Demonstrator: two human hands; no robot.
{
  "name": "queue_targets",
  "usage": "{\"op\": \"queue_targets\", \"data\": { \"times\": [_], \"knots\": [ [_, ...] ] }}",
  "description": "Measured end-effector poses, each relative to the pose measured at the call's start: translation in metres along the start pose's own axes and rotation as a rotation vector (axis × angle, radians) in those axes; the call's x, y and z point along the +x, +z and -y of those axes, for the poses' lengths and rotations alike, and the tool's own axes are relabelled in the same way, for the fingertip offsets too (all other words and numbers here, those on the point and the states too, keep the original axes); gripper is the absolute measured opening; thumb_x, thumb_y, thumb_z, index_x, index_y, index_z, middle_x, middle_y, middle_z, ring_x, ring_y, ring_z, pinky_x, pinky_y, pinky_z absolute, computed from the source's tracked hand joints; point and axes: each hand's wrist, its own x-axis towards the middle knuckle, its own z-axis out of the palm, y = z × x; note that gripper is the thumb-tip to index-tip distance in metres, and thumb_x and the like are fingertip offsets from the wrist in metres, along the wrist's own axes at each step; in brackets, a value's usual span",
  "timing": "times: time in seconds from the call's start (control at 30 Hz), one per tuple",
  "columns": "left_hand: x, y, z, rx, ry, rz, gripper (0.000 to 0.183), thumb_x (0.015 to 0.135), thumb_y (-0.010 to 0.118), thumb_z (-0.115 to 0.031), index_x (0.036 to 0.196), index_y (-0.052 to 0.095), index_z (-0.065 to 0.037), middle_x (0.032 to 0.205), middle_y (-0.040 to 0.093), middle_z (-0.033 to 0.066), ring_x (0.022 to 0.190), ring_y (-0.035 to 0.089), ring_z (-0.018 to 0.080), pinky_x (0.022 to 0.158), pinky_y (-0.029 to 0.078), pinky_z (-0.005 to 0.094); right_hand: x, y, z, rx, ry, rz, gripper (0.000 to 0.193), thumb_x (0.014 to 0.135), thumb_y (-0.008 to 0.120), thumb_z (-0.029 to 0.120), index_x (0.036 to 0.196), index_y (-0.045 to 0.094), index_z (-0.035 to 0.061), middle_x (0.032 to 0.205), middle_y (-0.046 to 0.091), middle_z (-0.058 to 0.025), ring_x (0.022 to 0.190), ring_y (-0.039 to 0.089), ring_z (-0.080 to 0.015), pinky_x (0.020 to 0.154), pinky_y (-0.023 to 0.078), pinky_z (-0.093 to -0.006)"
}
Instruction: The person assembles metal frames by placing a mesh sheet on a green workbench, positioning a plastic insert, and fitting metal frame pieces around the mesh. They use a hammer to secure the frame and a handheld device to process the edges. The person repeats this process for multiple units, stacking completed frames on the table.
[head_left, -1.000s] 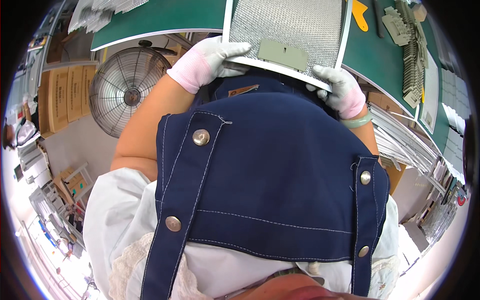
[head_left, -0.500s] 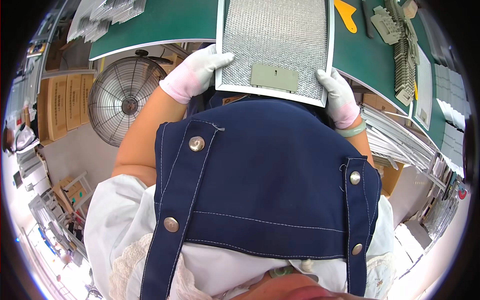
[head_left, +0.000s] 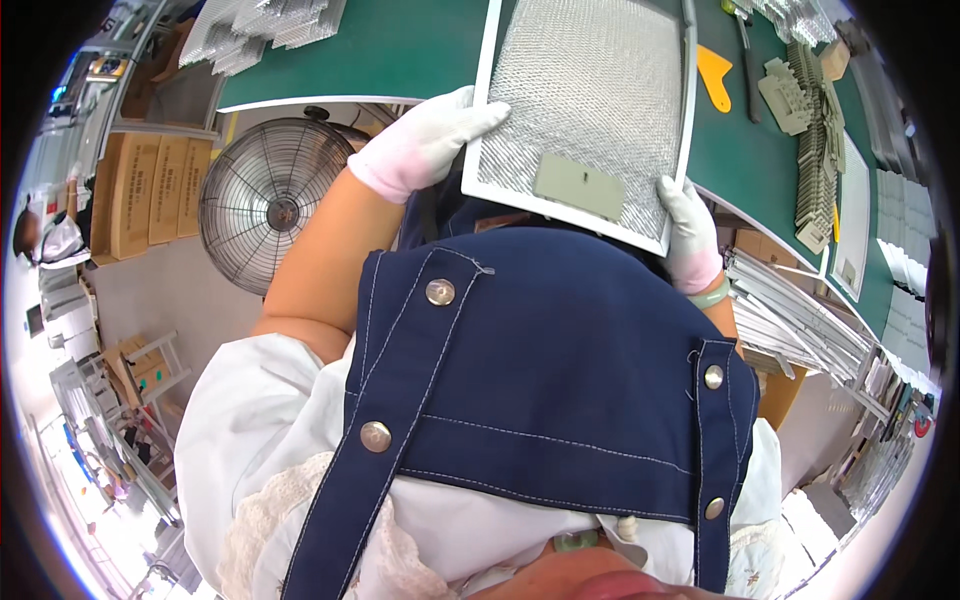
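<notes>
A rectangular metal mesh filter panel (head_left: pixel 600 95) in a pale frame is held in front of me, its far part over the green table. A grey-green plastic plate (head_left: pixel 578 188) with a small slot sits in the mesh by the near edge. My left hand (head_left: pixel 428 140), in a white glove with a pink cuff, grips the panel's left side with the thumb on top. My right hand (head_left: pixel 690 228), gloved alike, closes on the right side near the corner. The fingers beneath the panel are hidden.
The green table (head_left: pixel 400 60) carries stacked mesh sheets (head_left: pixel 255 35) at left. To the right lie a yellow scraper (head_left: pixel 714 78), a dark long-handled tool (head_left: pixel 748 70) and a row of grey-green plastic plates (head_left: pixel 815 150). A fan (head_left: pixel 280 205) stands at left, with cardboard boxes (head_left: pixel 150 195) beyond.
The panel and both hands have shifted right and slightly down in view, and the panel looks a little more tilted. The surroundings have also shifted. Both hands keep their grip.
</notes>
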Motion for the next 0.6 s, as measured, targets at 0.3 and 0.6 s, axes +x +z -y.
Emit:
{"op": "queue_targets", "data": {
  "times": [0.3,0.6],
  "knots": [
    [0.01,-0.004,0.019,-0.395,-0.003,0.177,0.044,0.1,0.053,-0.022,0.134,0.045,0.006,0.125,0.059,0.0099,0.112,0.059,0.0159,0.1,0.047,0.0313,-0.006,0.007,0.007,0.008,0.008,0.042,0.043,0.1,0.052,0.015,0.137,0.041,-0.0027,0.125,0.056,-0.0113,0.111,0.058,-0.0183,0.099,0.046,-0.0329],
    [-0.001,0.012,0.016,-0.174,0.073,0.008,0.034,0.101,0.052,-0.022,0.123,0.055,0.003,0.112,0.063,0.0065,0.102,0.059,0.0146,0.094,0.048,0.0307,0.002,-0.012,-0.001,-0.23,0.052,-0.059,0.038,0.099,0.055,0.021,0.127,0.048,-0.0041,0.111,0.058,-0.0061,0.099,0.055,-0.0123,0.091,0.044,-0.027]
  ]
}}
